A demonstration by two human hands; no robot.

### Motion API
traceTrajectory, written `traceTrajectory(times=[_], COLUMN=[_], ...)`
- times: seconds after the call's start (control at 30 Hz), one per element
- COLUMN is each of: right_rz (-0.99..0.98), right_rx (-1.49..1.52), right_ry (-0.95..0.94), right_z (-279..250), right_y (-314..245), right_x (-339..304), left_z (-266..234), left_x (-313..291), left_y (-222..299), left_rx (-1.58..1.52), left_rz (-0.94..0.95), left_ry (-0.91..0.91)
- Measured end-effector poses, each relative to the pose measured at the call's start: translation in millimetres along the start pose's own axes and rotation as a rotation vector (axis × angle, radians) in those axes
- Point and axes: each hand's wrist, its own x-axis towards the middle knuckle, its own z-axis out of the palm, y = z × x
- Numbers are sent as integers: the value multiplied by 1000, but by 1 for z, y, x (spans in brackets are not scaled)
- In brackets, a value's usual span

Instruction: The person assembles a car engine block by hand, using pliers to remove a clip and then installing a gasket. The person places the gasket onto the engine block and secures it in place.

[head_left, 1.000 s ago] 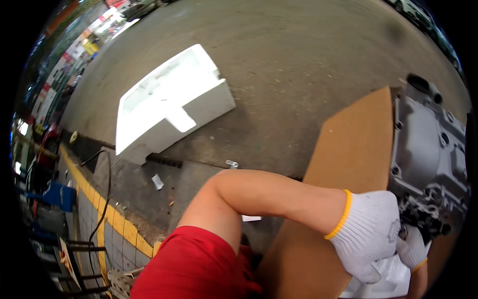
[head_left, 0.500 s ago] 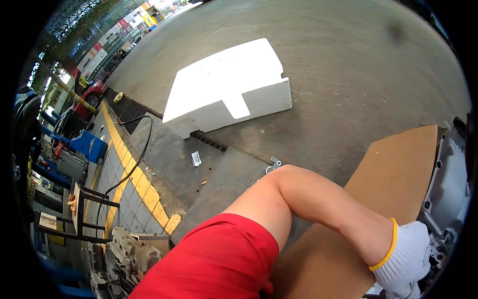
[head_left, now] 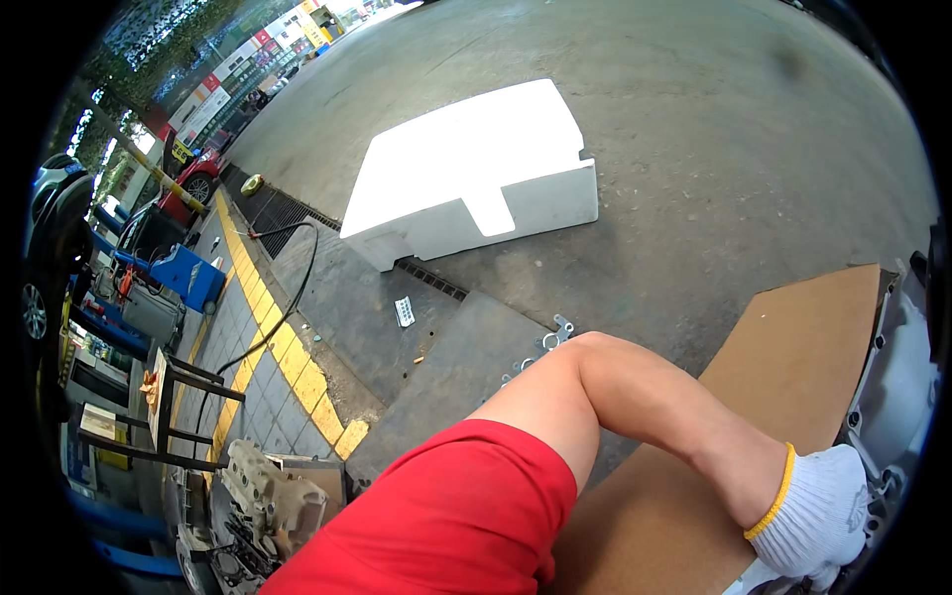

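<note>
My left arm, in a red sleeve, comes up from the lower edge, bends at the elbow and reaches across to the right. Its hand, my left hand [head_left: 811,516], wears a white knit glove with a yellow cuff. It lies at the lower right against a grey metal casting [head_left: 897,357], beside a sheet of brown cardboard [head_left: 783,347]. The fingers point down and are mostly hidden, so what they hold, if anything, does not show. My right hand is out of view. Several small metal parts [head_left: 557,332] lie on the ground just beyond my elbow.
A big white foam block [head_left: 466,149] stands on the concrete ahead. To the left are a black hose [head_left: 297,297], a yellow kerb strip [head_left: 288,347], a stool [head_left: 164,407], a blue machine [head_left: 188,278] and a dirty engine part [head_left: 268,496]. Parked cars stand farther off.
The whole view has shifted slightly, so the foam block and ground sit farther right in the picture. My gloved hand stays by the metal casting with little visible movement.
</note>
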Motion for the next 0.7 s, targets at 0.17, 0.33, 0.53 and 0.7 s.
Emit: traceTrajectory(times=[0.17,0.33,0.53,0.7], right_rz=[94,26,175,262], right_rx=[5,-101,12,-89], right_ry=[20,213,388,358], right_z=[16,-11,-21,-42], right_y=[-4,52,32,48], right_x=[15,6,43,44], left_z=[-7,-4,-34,-25], left_x=[-12,-15,-57,-48], left_y=[5,17,25,20], left_rx=[-72,-290,-187,-209], left_rz=[5,79,271,311], left_ry=[57,162,-376,-365])
